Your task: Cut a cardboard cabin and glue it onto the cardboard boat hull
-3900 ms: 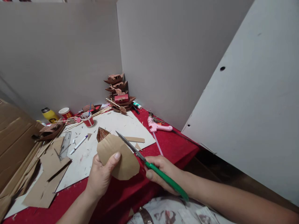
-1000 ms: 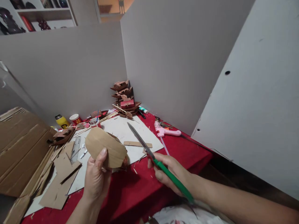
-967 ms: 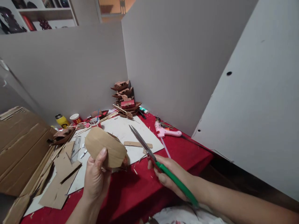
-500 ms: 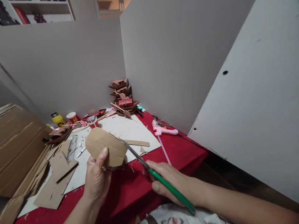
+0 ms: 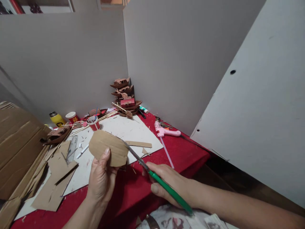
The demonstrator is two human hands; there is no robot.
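My left hand point(image 5: 102, 175) grips a rounded piece of brown cardboard point(image 5: 108, 148) by its lower edge, thumb on the face toward me. Green-handled scissors point(image 5: 164, 187) are in my right hand point(image 5: 172, 183), fingers wrapped round the handles. Their blades point up and left and meet the right edge of the cardboard piece. Whether the blades are parted there is hard to make out. Behind the cardboard, a white board point(image 5: 114, 125) lies on the red tablecloth point(image 5: 135, 195).
Stacked brown model boats point(image 5: 125, 97) stand in the corner. A pink glue gun point(image 5: 166, 130) lies at right, its glue stick pointing toward me. At left are cardboard scraps point(image 5: 56, 187), a clear ruler point(image 5: 72, 148), a red cup point(image 5: 93, 123), a yellow bottle point(image 5: 57, 119) and a large cardboard sheet point(image 5: 19, 152).
The scissors and my right hand have shifted slightly left, with the blades still at the cardboard's right edge. The cardboard is turned a little in my left hand. The camera view has shifted slightly.
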